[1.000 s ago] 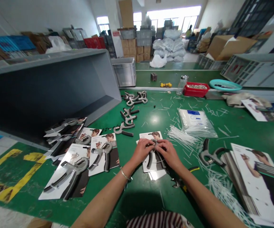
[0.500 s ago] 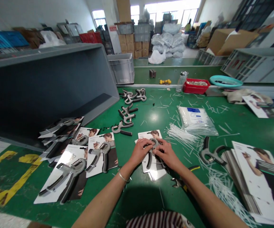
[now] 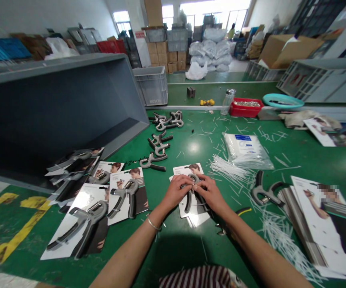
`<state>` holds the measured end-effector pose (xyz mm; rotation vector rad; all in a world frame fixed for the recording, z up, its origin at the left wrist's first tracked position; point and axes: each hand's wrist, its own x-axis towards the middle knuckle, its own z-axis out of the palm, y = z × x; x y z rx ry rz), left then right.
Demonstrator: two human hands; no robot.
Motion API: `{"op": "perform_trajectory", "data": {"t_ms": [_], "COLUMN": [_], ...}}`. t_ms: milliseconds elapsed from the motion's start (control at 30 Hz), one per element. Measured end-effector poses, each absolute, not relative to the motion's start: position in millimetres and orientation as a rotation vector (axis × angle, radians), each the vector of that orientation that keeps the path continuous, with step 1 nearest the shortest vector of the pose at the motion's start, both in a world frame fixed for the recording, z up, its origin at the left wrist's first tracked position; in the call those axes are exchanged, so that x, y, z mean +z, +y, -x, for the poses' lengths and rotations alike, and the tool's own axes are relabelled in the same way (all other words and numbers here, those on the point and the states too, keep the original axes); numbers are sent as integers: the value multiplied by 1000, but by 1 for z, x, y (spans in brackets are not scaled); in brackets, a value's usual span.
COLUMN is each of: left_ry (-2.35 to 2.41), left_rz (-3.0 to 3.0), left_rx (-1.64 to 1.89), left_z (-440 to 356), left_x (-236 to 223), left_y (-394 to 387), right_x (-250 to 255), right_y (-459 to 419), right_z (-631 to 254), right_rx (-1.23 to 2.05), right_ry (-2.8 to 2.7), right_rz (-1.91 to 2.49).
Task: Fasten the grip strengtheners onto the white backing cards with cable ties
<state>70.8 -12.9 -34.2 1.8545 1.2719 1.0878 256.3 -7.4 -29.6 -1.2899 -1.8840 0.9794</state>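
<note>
The left hand [image 3: 177,193] and right hand [image 3: 211,195] are positioned over a grey-and-black adjustable hand grip [image 3: 188,202], which rests on a printed backing card [image 3: 187,169] at the centre of the green work mat [image 3: 187,256]. The fingers of both hands are closed together and clamped on the grip's upper end. Clearance to the left: a narrow strip of open mat separates the hands from the carded hand grips [image 3: 127,196]. Clearance to the right: loose white cable ties [image 3: 227,172] lie just beside the right hand. Open mat extends toward the near edge beneath the forearms. Loose hand grips [image 3: 157,150] lie farther away, toward the far edge. A stack of printed cards [image 3: 319,224] sits near the right edge.
</note>
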Motion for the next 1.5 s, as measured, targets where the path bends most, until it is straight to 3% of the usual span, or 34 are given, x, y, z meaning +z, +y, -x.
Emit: {"op": "perform_trajectory", "data": {"t_ms": [267, 400, 667, 867, 1067, 1500], "left_ry": [1417, 1477, 1413, 1818, 1714, 1482], "left_rz": [-1704, -1915, -2447, -2162, -2072, -1828], "left_rx": [1101, 1149, 633, 692, 599, 969], "left_z": [-73, -93, -100, -80, -68, -66], "left_x": [-12, -11, -19, -15, -17, -18], "left_y": [-16, -38, -84, -103, -105, -94], "right_x": [-30, -35, -35, 3, 12, -3], "right_y": [-5, -4, -3, -35, -59, -51], "right_z": [-259, -259, -256, -271, -266, -249], "right_rx": [963, 957, 932, 717, 408, 802], "right_ry": [-1890, -1850, -1825, -2327, -2655, -2263], "right_rz": [1229, 1245, 1237, 1076, 1147, 1111]}}
